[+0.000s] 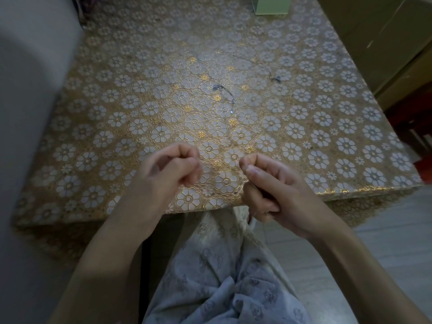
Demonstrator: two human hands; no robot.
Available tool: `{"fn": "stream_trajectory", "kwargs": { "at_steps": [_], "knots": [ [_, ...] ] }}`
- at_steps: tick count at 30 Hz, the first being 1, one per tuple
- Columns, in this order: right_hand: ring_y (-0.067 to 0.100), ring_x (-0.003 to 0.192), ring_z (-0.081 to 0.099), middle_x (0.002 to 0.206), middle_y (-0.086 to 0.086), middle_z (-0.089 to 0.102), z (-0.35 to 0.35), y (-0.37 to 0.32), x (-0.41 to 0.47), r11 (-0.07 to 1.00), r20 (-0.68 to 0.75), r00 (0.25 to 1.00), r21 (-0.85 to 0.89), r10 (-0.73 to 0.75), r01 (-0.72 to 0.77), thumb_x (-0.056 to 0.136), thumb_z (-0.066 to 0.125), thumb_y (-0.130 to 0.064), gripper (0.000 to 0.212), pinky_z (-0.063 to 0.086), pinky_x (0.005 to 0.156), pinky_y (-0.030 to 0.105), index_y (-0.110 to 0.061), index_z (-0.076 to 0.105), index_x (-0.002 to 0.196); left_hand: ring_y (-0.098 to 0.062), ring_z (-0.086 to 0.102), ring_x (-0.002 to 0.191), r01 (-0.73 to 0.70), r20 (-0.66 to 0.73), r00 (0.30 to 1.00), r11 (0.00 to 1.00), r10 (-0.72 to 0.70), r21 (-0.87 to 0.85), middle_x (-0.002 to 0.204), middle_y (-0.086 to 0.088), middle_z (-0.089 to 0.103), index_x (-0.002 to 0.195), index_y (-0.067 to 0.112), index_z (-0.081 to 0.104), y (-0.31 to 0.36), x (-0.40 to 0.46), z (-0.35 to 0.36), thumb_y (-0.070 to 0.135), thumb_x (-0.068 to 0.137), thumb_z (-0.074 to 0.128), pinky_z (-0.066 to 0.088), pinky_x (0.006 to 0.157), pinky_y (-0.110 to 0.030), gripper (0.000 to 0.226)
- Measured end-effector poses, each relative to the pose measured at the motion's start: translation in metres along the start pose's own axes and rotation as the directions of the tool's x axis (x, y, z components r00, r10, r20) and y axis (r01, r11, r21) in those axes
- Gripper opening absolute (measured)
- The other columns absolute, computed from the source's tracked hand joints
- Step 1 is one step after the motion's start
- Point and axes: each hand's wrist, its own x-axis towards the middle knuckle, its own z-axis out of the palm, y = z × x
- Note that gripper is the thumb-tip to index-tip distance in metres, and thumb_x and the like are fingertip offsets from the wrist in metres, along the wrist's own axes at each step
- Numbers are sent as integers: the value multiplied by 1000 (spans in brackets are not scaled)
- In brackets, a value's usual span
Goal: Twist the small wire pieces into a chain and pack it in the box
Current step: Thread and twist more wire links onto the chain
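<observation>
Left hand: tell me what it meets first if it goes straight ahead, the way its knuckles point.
The left hand points up the table. Going on, it likely first reaches the short wire piece lying on the flowered tablecloth; only bare cloth lies between. Height above the cloth is unclear.

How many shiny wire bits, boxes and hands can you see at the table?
Wire chains lying on the table: 2, one in the middle and one farther right
Green box: 1, at the far edge
Hands: 2, left hand and right hand
Total: 5
</observation>
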Motion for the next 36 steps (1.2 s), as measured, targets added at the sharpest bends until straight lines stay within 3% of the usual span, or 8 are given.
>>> {"fn": "stream_trajectory", "kwargs": {
  "at_steps": [4, 7, 11, 16, 19, 25, 30, 36],
  "knots": [
    [8, 39, 18, 41, -10, 35, -1, 0, 2, 1000, 4, 1000, 3, -9, 9, 93, 46, -25, 16, 17, 37, 20, -12, 40, 86, -16, 58, 72, 52, -92, 991, 914, -97, -402, 52, 2, 47, 62, 17, 54, -2, 5, -4, 14, 69, 49, 50, 75, -27, 9],
    [8, 39, 18, 42, -9, 34, -3, 1, 3, 999, -4, 1000, 33, 3, -3, 92, 52, -27, 19, 19, 37, 16, -13, 41, 86, -15, 58, 63, 36, -145, 982, 871, -122, -490, 51, 4, 42, 69, 16, 48, -3, 6, -7, 16, 77, 46, 54, 75, -29, 8],
    [7, 37, 19, 41, -9, 34, -6, 2, 6, 1000, -31, 1000, 29, 1, 0, 91, 43, -20, 9, 23, 37, 12, -13, 42, 86, -9, 42, 45, 75, -203, 966, 921, -163, -381, 50, 7, 37, 79, 15, 50, -7, 8, -4, 13, 80, 57, 47, 52, -23, 7],
    [7, 35, 22, 40, -8, 36, -7, 0, 8, 998, -31, 1000, -62, -6, 4, 95, 52, -28, 20, 20, 35, 18, -13, 42, 86, -6, 35, 45, 82, -102, 992, 994, -74, 74, 52, 8, 38, 95, 24, 61, -5, 3, 10, 31, 74, 62, 37, 49, -19, 22],
    [6, 34, 25, 39, -6, 37, -7, -3, 9, 988, -41, 999, -152, -23, 16, 92, 44, -22, 11, 21, 36, 18, -11, 43, 88, -4, 34, 45, 40, -41, 999, 975, -32, 218, 54, 4, 42, 85, 27, 71, -1, 3, 23, 44, 64, 64, 31, 44, -15, 27],
    [6, 34, 28, 40, -7, 39, -4, -7, 10, 972, -34, 998, -232, -52, 43, 92, 43, -21, 10, 23, 37, 16, -13, 44, 86, -2, 31, 43, 94, -32, 995, 984, -91, 151, 48, 8, 38, 72, 20, 74, -1, 4, 34, 33, 60, 68, 29, 43, -10, 19],
    [8, 35, 27, 40, -5, 40, -2, -9, 8, 971, -40, 998, -236, -56, 45, 91, 44, -20, 9, 24, 37, 17, -13, 45, 86, -8, 29, 47, 63, 22, 997, 987, -67, 148, 54, -5, 35, 72, 17, 71, 0, 2, 34, 33, 66, 67, 26, 45, -17, 18],
    [5, 34, 24, 53, 6, 60, -5, -9, 7, 978, -55, 998, -210, -35, 23, 89, 46, -22, 15, 16, 38, 25, -10, 54, 91, -7, 38, 44, 142, 92, 987, 987, -135, -74, 48, 6, 40, 61, 23, 63, -5, 5, 27, 22, 68, 68, 36, 52, -20, 9]
  ]
}}
